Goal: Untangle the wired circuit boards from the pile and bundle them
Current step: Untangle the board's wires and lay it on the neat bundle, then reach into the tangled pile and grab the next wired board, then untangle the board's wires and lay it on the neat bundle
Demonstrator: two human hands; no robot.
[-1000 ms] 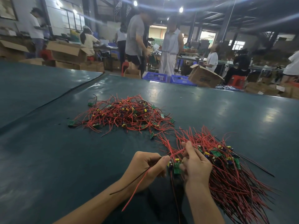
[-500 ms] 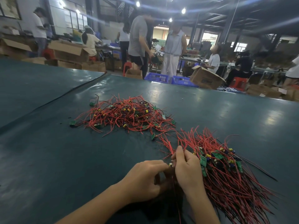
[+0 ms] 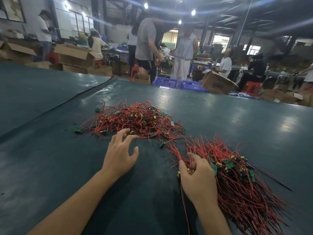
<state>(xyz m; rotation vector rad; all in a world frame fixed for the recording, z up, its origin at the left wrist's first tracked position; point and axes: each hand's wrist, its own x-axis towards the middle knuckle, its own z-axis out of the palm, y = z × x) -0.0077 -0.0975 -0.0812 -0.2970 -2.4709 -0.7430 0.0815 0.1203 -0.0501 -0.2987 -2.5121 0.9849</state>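
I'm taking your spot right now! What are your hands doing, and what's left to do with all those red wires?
Left hand: open, fingers spread, at the near edge of the tangled pile in the middle of the table; it holds nothing.
Right hand: fingers curled round wires at the near left side of the bundle, which lies to the right of the pile.
Done: many wired boards lie lined up in the bundle.
Left: the tangled pile holds plenty more boards to pull free and add. I see no tie around the bundle.
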